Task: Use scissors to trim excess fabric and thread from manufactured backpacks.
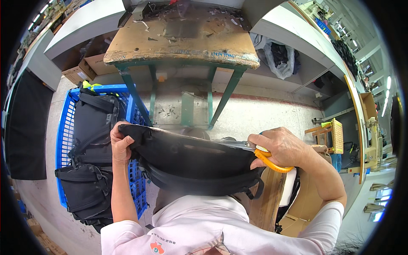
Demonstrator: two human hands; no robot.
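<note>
A black fabric bag [191, 161] with a dangling strap lies stretched across in front of my body. At its left end, my left hand [122, 142] is closed on the bag's upper corner. My right hand [278, 148] grips a pair of scissors [275, 162] by the orange handles. Their metal blades point left along the bag's top edge, where a thin pale strip runs. Whether the blades are apart or together I cannot tell. Part of the bag's right end is behind my right hand.
A blue plastic basket [63, 148] with several black bags [91, 187] stands at my left. Ahead is a worn wooden table [182, 46] with green legs and scraps on top. Cardboard boxes [265, 195] stand close at my right, a small wooden stool [335, 136] farther right.
</note>
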